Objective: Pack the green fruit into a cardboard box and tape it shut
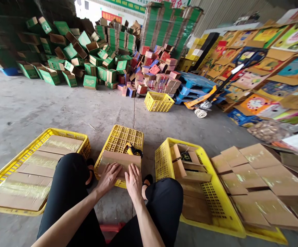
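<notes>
A brown cardboard box [119, 157] lies on an upturned yellow plastic crate [116, 134] between my knees. My left hand [110, 174] rests on the left part of its top, fingers stretched out. Beside it, my right hand [133, 177] presses flat on the right part, its fingers extended too. Neither hand grips anything. Just beyond the box, a yellow and black tape dispenser [133, 150] lies on the crate.
On my left stands a yellow crate [86, 139] of taped boxes. To the right, another yellow crate [202, 154] holds an open box [187, 161], beside stacked cartons [257, 168]. Farther off are a yellow basket [159, 102], a pallet jack [202, 101] and heaped green boxes [89, 81].
</notes>
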A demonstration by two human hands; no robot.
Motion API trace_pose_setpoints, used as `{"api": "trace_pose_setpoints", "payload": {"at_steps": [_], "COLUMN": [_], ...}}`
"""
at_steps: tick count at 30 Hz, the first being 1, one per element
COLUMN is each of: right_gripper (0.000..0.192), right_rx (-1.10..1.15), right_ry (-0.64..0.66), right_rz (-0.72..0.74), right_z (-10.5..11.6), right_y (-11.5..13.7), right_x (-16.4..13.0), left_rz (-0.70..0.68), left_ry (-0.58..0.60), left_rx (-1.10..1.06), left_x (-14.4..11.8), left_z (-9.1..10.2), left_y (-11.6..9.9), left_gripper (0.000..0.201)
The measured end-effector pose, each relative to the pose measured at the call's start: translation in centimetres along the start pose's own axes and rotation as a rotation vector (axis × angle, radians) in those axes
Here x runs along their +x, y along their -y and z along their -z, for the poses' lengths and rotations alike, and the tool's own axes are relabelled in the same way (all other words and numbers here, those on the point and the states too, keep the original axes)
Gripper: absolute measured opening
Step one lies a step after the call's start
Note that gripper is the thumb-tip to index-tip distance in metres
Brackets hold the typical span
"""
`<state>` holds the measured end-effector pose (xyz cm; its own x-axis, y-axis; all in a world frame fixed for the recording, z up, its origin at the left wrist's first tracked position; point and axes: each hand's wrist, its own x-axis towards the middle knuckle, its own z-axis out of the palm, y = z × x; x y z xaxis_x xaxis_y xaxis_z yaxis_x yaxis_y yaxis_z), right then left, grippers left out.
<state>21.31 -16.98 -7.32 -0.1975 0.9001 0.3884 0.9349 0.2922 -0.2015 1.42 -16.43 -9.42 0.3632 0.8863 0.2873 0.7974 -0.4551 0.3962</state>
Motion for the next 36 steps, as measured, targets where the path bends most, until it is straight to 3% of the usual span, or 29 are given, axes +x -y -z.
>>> {"api": "trace_pose_setpoints", "payload": {"at_steps": [6,10,20,30,36], "right_gripper": [0.055,0.058,0.056,0.052,0.054], "right_rx": [-0.022,-0.032,-0.084,0.007,0.037], "right_ry": [-0.007,0.003,0.049,0.177,0.188], "right_rz": [-0.051,-0.074,-0.116,-0.018,0.062], "right_z": [-0.7,-1.1,-1.3,-0.1,0.8], "right_y": [-0.6,-0.9,1.3,2.7,3.0], "right_x": [0.2,0.6,1.4,1.1,0.3], "left_rz": [0.136,0.203,0.175,0.141,0.122], "left_ry": [-0.102,-0.172,-0.106,-0.100,-0.128], "left_rx": [0.068,0.082,0.136,0.171,0.194], "left_x": [0.6,0.8,0.1,0.0,0.0], "left_z": [1.5,1.5,0.6,0.7,0.8], "left_y": [0.4,1.1,0.4,0.4,0.3], "left_gripper": [0.055,0.055,0.058,0.054,0.054]}}
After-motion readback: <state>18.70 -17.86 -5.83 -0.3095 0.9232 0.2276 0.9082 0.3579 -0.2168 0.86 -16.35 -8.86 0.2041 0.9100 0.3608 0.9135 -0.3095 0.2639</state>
